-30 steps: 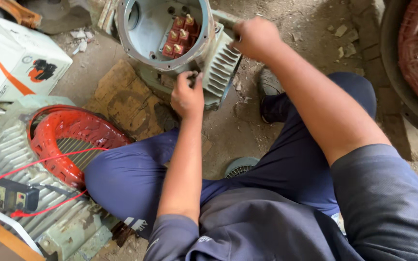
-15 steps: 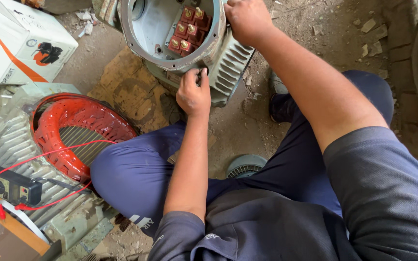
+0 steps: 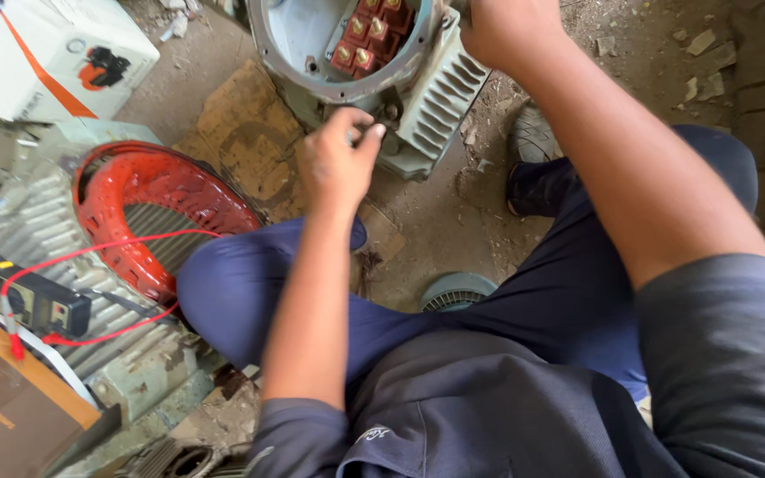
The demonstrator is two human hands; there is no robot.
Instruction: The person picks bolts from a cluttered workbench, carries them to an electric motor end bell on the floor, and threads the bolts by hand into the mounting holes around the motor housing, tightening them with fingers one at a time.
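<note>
A pale green finned motor housing (image 3: 440,102) lies on the dirt floor before me, its open round end showing red-brown terminal blocks (image 3: 367,35). My left hand (image 3: 340,164) pinches something small at the housing's lower rim, fingers closed; what it grips is hidden. My right hand (image 3: 511,31) clasps the housing's upper right edge at the top of the frame. I am sitting with dark blue trousers, my knee (image 3: 232,288) below the left hand.
A red-rimmed finned motor body (image 3: 148,212) lies at left with a black meter (image 3: 33,296) and red leads on it. A white carton (image 3: 50,57) stands top left, brown cardboard (image 3: 245,133) under the housing, a small round grille (image 3: 455,292) between my legs.
The view has tilted down and closer. My left hand stays at the housing's lower rim, its fingers turned slightly; my right hand stays on the upper edge.
</note>
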